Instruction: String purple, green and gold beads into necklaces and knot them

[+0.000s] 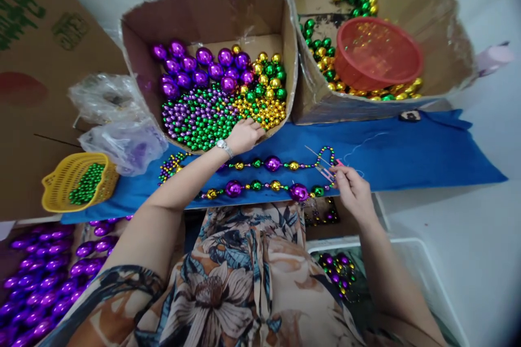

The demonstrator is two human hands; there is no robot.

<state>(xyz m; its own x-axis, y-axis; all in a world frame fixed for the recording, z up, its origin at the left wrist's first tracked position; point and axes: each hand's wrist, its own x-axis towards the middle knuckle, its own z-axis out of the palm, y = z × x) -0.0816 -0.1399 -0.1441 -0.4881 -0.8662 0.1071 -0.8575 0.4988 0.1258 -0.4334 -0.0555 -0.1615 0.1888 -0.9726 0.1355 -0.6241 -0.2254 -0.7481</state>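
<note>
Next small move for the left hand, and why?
Probably pinch one of the small gold beads with the left hand: it is right at them, over the cardboard box's near rim, while the right hand holds a pink tool near the bead strand.

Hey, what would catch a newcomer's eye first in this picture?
Probably the large purple beads piled in an open cardboard box, where the left hand reaches over the small gold beads at the near edge. Next, the red basin in a second box to its right. Then the strung beads stretched across the blue cloth toward the right hand.
</note>
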